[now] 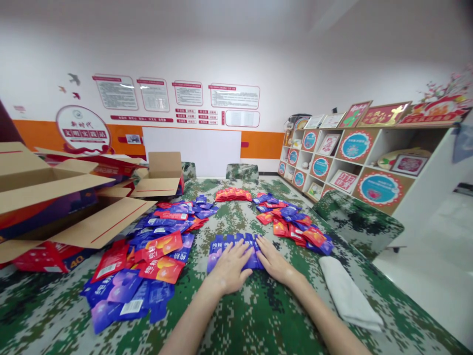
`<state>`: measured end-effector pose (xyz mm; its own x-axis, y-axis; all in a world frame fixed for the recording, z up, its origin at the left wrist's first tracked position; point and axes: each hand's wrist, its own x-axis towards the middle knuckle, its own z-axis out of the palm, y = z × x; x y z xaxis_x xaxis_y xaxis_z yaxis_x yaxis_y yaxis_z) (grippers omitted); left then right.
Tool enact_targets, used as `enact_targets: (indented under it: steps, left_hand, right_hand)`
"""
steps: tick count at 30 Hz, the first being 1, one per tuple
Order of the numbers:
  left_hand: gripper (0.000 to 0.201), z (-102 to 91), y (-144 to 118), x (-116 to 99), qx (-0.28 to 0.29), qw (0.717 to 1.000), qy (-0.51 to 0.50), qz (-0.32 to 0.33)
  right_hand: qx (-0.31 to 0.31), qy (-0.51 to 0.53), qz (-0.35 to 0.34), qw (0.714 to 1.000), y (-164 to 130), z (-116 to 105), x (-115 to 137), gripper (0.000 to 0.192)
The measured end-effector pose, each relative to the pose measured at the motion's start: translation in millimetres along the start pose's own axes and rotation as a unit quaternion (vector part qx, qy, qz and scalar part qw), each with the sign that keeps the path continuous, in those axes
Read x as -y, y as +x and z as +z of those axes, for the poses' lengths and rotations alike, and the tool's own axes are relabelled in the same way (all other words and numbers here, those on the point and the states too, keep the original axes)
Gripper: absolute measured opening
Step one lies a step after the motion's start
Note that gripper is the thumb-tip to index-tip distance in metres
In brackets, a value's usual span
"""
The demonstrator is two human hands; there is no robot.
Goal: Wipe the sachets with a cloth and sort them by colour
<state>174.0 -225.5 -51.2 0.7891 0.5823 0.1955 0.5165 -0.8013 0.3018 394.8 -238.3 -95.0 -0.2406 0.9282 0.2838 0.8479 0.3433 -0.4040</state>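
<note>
Hands first: I see my left hand (229, 268) lying palm down with its fingers spread flat on a purple flattened printed carton blank (233, 251), pressing on it rather than gripping it. My right hand (272, 262) lies just beside it, fingers straight and close together, flat on the right part of the same blank, with nothing clasped. That blank lies on the green camouflage-patterned tablecloth (258, 315) near the middle of the table, directly in front of me.

To my left a loose heap of purple and red flattened blanks (148, 266) spreads over the cloth, close to the left hand but apart from it. To the right, beyond my right hand, lies a smaller scatter of red and purple blanks (295, 224). A neat red stack (233, 195) sits farther back. A folded white cloth (349, 296) lies near my right forearm at the table edge. Open brown cardboard boxes (55, 197) stand on the left side. White shelving with round teal signs (354, 162) lines the right wall.
</note>
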Motion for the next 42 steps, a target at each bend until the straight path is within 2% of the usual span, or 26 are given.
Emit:
enact_targets:
  steps: [8,16,21,24,26,28,32,35,38,42]
  left_hand:
    - [0.055,8.8,2,4,0.014,1.000,0.004,0.005]
    - [0.055,13.0,6,9,0.027,1.000,0.014,0.007]
    - [0.056,12.9,5,5,0.021,0.999,0.039,0.010]
    - [0.055,6.5,4,2,-0.012,0.998,0.059,0.011]
    - [0.053,-2.2,4,1,-0.039,0.997,0.065,0.017]
    - [0.050,-12.7,5,1,-0.059,0.996,0.063,0.024]
    - [0.050,-26.7,8,11,-0.086,0.995,0.051,0.014]
    - [0.051,-25.5,9,28,-0.108,0.993,0.045,-0.008]
    - [0.051,-19.1,8,45,-0.125,0.991,0.037,-0.021]
    - [0.051,-13.4,4,57,-0.132,0.990,0.023,-0.033]
  right_hand:
    - [0.026,-0.030,0.033,0.999,0,-4,12,0.051]
    - [0.007,-0.040,0.023,0.999,2,-2,12,0.049]
    - [-0.003,-0.019,0.027,0.999,-4,0,12,0.055]
    - [-0.074,-0.026,0.043,0.996,4,-9,-3,0.057]
    - [-0.130,-0.061,0.056,0.988,18,-24,-22,0.058]
    - [-0.151,-0.114,0.076,0.979,39,-44,-45,0.060]
    - [-0.103,-0.209,0.185,0.955,82,-74,-89,0.068]
    - [-0.050,-0.264,0.249,0.931,99,-77,-108,0.066]
    - [-0.023,-0.291,0.243,0.925,102,-72,-115,0.048]
    - [-0.016,-0.303,0.210,0.929,99,-73,-108,0.031]
